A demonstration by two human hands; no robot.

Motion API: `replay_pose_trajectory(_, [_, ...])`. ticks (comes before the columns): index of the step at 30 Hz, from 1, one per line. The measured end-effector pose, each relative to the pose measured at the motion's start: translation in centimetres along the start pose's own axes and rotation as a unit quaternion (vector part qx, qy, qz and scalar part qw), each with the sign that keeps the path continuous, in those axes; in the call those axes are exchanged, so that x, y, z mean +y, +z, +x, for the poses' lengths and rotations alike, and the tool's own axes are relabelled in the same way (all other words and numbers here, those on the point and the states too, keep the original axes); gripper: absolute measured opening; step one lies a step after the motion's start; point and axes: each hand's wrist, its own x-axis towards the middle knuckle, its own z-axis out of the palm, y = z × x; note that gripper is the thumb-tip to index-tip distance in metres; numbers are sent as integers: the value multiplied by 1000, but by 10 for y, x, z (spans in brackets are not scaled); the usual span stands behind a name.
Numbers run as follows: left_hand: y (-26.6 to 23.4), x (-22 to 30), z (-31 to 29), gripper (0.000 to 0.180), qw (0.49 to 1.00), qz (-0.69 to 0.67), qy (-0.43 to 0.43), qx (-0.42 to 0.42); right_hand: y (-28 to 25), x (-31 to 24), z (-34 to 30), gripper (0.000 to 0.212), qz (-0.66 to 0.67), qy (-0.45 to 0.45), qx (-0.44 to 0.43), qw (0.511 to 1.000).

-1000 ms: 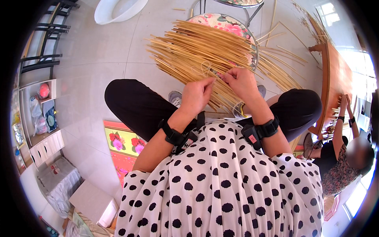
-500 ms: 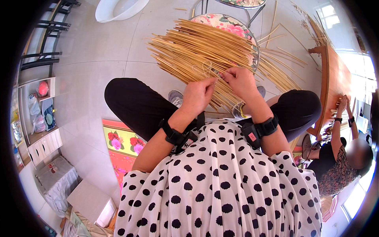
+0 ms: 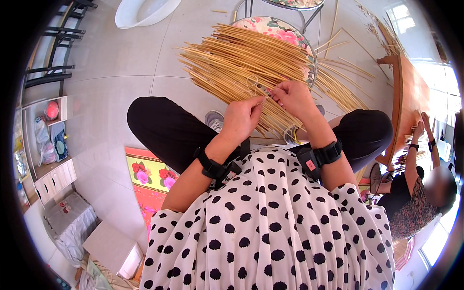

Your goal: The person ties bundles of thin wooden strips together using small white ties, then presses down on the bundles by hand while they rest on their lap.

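A thick layer of long tan sticks [image 3: 261,48], like straw or reed stalks, lies across a round floral stool [image 3: 285,34] in front of me. Over its near part loops a thin pale string [image 3: 240,87]. My left hand [image 3: 241,117] is closed in a pinch on the string, just above the near sticks. A little farther right and higher, my right hand [image 3: 293,100] also pinches the string, fingers curled. A short stretch of it runs between the two hands. The exact grip of the fingertips is partly hidden.
Loose sticks [image 3: 343,92] lie on the floor right of the stool. A wooden cabinet or board [image 3: 411,96] stands at the right, where another person [image 3: 406,208] handles sticks. A white tub [image 3: 145,14] is far left; my knees flank the sticks.
My hands have barely moved and keep their pinch. The string's loops have shifted slightly. At the right, the other person's hands have moved a little.
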Motion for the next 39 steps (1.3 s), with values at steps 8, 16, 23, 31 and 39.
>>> replay_pose_trajectory(8, [-1,1,-1,21,1000,8,13,7,2,1,1,28,17,15,-7,1000])
replay_pose_trajectory(16, [1,1,1,21,1000,16,20,9,-1,-4,-1,28,10,25,-11,1000])
replay_pose_trajectory(23, [0,2,1,20,1000,11,22,9,1,-1,1,27,16,20,-5,1000])
replay_pose_trajectory(31, [1,0,1,20,1000,-2,18,12,2,0,0,26,27,14,1,1000])
replay_pose_trajectory(39, [5,-6,-1,19,1000,-16,5,20,3,2,0,22,47,19,4,999])
